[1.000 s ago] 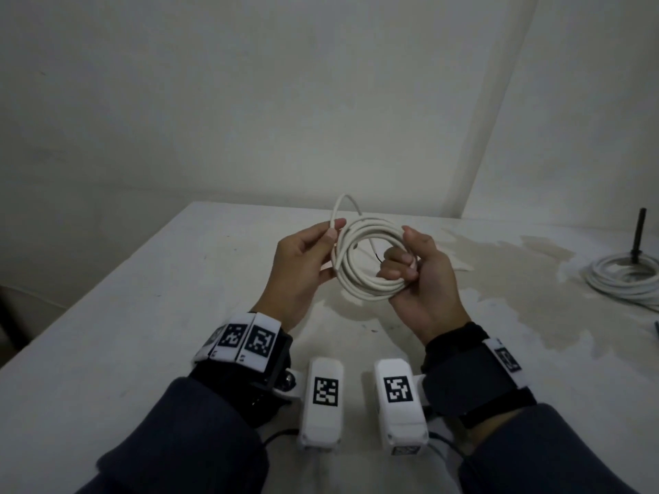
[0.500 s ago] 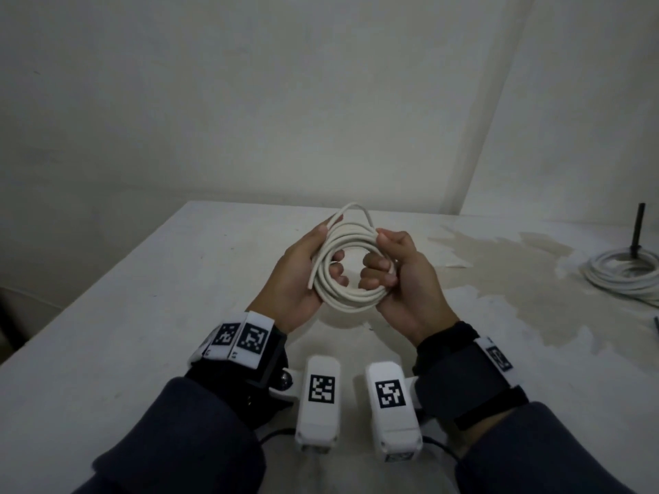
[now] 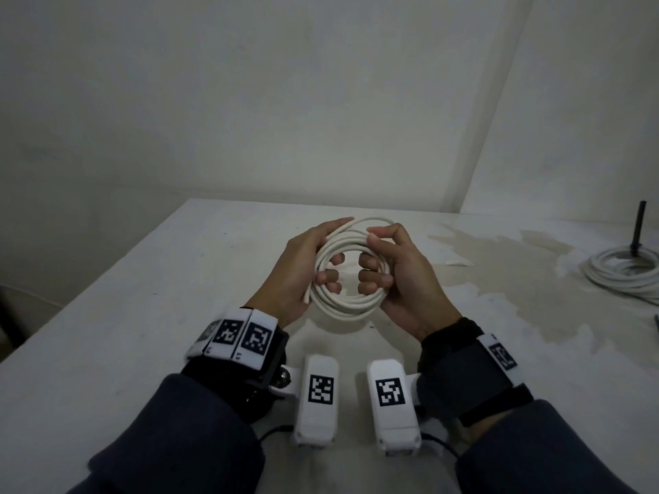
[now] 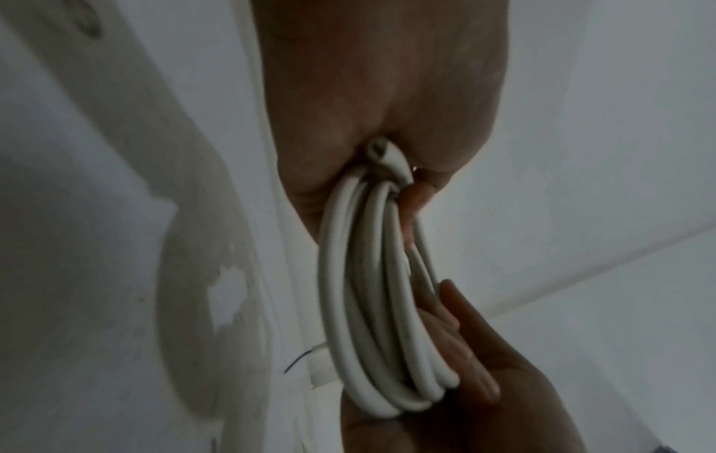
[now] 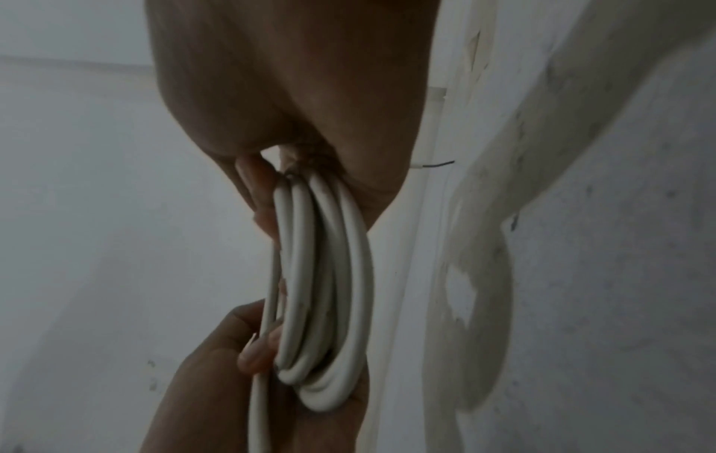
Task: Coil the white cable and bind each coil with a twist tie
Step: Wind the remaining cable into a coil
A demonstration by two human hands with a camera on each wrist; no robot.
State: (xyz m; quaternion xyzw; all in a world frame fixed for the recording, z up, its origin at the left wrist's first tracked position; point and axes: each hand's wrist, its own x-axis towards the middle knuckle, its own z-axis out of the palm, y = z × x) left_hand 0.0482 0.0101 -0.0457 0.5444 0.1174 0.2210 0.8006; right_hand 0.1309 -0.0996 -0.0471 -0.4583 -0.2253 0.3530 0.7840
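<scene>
A white cable coil [image 3: 344, 309] hangs above the table, held upright between both hands and facing me. My left hand [image 3: 321, 260] grips its left side, fingers curled through the middle and thumb along the top. My right hand [image 3: 388, 267] grips the right side the same way. One cut cable end [image 3: 306, 297] sticks out by the left palm. The wrist views show the coil [image 4: 348, 306] [image 5: 306, 275] edge-on with several turns bunched in each palm. A white strip with a dark wire tip [image 4: 319, 364] [image 5: 435, 165], seemingly a twist tie, lies on the table beneath.
A second coil of white cable [image 3: 622, 276] lies at the table's right edge around a black upright rod [image 3: 638, 226]. The white table [image 3: 142, 315] has a stained patch on its right half. Walls stand close behind.
Both hands have drawn nearer to me with the coil. The loose loop that stood up at the top has settled into the coil, and both hands' fingers now hook through its middle.
</scene>
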